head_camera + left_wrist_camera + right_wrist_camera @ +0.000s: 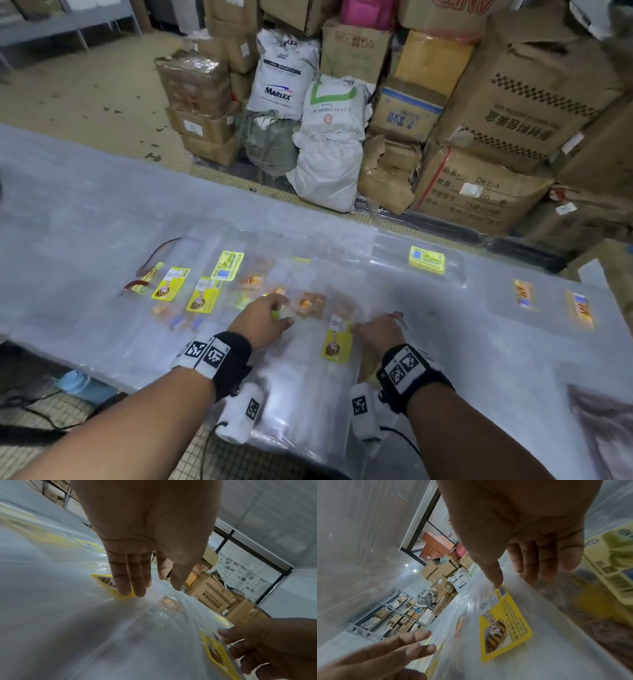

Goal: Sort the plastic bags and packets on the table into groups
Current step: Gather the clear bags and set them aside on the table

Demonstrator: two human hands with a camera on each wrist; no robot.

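Stacked cardboard boxes (507, 113) and white sacks (329, 150) crowding the tiled floor (85, 89) beyond the table (85, 205), metal shelving (397, 615) holding more boxes, pale panelled walls (359, 540) rising behind, a dark-framed window (248, 563) showing papers

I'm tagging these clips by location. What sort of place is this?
Probably a warehouse or packing storeroom: stacked cardboard cartons and white resin sacks stand behind the plastic-covered table, and metal shelving holds more boxes.
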